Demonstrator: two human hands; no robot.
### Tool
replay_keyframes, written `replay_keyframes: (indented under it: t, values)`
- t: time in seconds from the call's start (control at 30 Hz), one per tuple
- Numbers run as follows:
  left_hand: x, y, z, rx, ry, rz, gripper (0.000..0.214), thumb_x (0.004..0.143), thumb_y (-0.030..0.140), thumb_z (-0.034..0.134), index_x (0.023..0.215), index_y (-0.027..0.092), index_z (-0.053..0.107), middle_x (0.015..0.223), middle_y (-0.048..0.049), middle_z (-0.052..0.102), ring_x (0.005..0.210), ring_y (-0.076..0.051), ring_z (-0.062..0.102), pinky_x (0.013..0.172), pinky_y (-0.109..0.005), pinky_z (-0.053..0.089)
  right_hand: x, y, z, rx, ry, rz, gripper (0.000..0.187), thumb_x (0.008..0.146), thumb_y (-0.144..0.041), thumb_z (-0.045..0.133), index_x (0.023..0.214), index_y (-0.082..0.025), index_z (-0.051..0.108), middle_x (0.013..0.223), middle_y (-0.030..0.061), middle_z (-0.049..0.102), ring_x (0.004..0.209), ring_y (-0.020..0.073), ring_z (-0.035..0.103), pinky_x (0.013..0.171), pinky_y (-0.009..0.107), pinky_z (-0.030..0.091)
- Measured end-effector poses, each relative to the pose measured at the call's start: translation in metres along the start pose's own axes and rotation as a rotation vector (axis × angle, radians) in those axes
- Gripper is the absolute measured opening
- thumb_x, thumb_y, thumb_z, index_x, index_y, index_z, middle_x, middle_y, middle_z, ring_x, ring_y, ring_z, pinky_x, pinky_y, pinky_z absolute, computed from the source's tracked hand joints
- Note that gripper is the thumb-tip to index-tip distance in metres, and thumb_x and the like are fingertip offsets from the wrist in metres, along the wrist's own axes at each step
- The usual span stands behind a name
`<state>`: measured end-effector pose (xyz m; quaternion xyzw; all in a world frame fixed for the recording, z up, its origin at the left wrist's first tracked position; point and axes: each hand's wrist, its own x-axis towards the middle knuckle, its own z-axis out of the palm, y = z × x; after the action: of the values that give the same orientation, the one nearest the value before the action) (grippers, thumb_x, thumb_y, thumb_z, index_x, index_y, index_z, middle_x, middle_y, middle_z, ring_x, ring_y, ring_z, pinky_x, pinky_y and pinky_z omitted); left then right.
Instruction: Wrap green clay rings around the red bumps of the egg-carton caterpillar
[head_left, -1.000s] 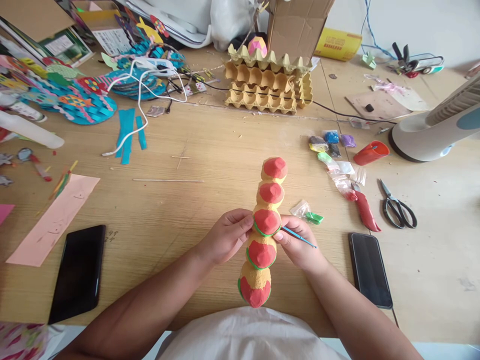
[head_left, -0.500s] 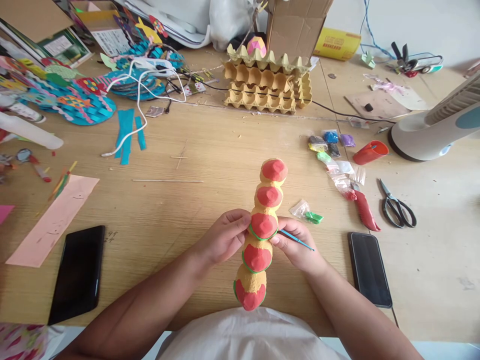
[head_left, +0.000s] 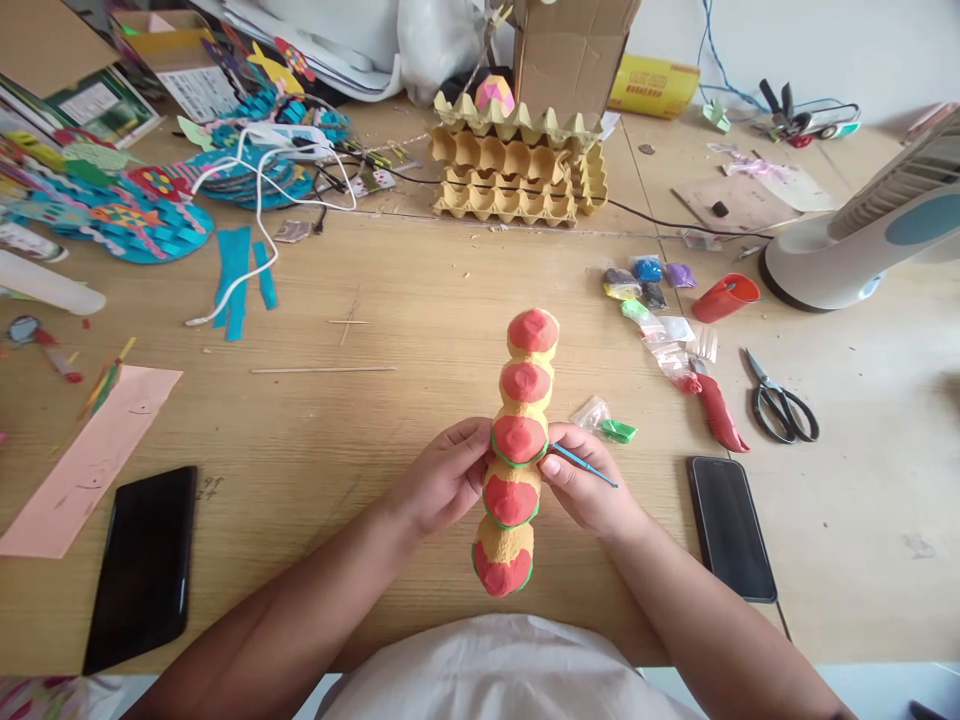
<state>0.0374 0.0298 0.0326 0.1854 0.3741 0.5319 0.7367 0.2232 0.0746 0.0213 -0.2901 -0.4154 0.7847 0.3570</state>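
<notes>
A strip of egg-carton cups [head_left: 523, 384], yellow with red clay on the cups, is held up between my two hands above the table's front. Thin green edging runs under the red on the three cups nearest me. My left hand [head_left: 452, 475] is closed on the strip's left side near the middle cup. On the other side, my right hand [head_left: 589, 480] pinches the strip's edge and also keeps a thin blue modelling tool [head_left: 585, 465] between its fingers. Just beyond the right hand lies an opened packet of green clay [head_left: 618, 430].
Phones [head_left: 142, 560] [head_left: 731, 525] lie on both sides of my arms. At the right are scissors [head_left: 781, 400], a red-handled knife [head_left: 720, 410], a red cup [head_left: 726, 297] and clay packets [head_left: 646, 270]. Egg trays [head_left: 510, 195] stand at the back; a pink paper strip [head_left: 90, 460] lies left.
The view has shifted slightly, so the table things sit further left. The far end of the egg-carton strip has swung a little left and stands straighter. Both hands keep their hold.
</notes>
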Motion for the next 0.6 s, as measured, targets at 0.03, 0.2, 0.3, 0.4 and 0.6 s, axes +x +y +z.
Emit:
replay_keyframes:
  t: [0.03, 0.2, 0.3, 0.4, 0.6]
  values:
    - [0.0, 0.0, 0.001, 0.003, -0.006, -0.001, 0.036, 0.081, 0.051, 0.082, 0.073, 0.018, 0.069, 0.069, -0.0021, 0.057, 0.062, -0.014, 0.047, 0.057, -0.026, 0.04, 0.0, 0.001, 0.0, 0.011, 0.004, 0.006, 0.024, 0.08, -0.042, 0.088, 0.092, -0.026, 0.075, 0.081, -0.0012, 0.073, 0.076, 0.0159, 0.066, 0.08, 0.032, 0.057]
    - [-0.001, -0.002, 0.0, -0.001, -0.004, -0.012, 0.037, 0.081, 0.051, 0.082, 0.071, 0.018, 0.068, 0.067, -0.0016, 0.056, 0.06, -0.013, 0.045, 0.056, -0.026, 0.038, 0.0, 0.001, 0.001, 0.034, 0.02, 0.017, 0.024, 0.079, -0.043, 0.089, 0.087, -0.025, 0.076, 0.081, -0.0002, 0.074, 0.077, 0.0169, 0.067, 0.078, 0.032, 0.056]
    - [-0.001, -0.004, -0.002, 0.0, 0.014, -0.019, 0.038, 0.08, 0.052, 0.083, 0.071, 0.018, 0.068, 0.067, -0.0014, 0.056, 0.06, -0.013, 0.045, 0.056, -0.026, 0.038, 0.001, 0.0, 0.002, 0.063, 0.031, 0.023, 0.024, 0.077, -0.042, 0.09, 0.085, -0.025, 0.076, 0.078, -0.0007, 0.073, 0.075, 0.0164, 0.066, 0.075, 0.031, 0.056]
    - [0.0, -0.007, -0.004, -0.017, 0.022, -0.015, 0.037, 0.078, 0.052, 0.084, 0.073, 0.018, 0.069, 0.071, -0.0024, 0.059, 0.064, -0.014, 0.049, 0.06, -0.027, 0.041, 0.002, -0.001, 0.004, 0.11, 0.031, 0.038, 0.025, 0.078, -0.043, 0.09, 0.086, -0.024, 0.076, 0.073, -0.0017, 0.07, 0.067, 0.014, 0.062, 0.068, 0.028, 0.054]
    - [0.0, -0.01, -0.005, -0.013, -0.021, -0.01, 0.036, 0.082, 0.053, 0.081, 0.076, 0.019, 0.07, 0.076, -0.0039, 0.064, 0.068, -0.017, 0.057, 0.064, -0.031, 0.046, 0.002, -0.002, 0.006, 0.164, 0.042, 0.026, 0.022, 0.082, -0.042, 0.087, 0.083, -0.023, 0.075, 0.069, -0.0029, 0.066, 0.061, 0.0108, 0.056, 0.061, 0.024, 0.048]
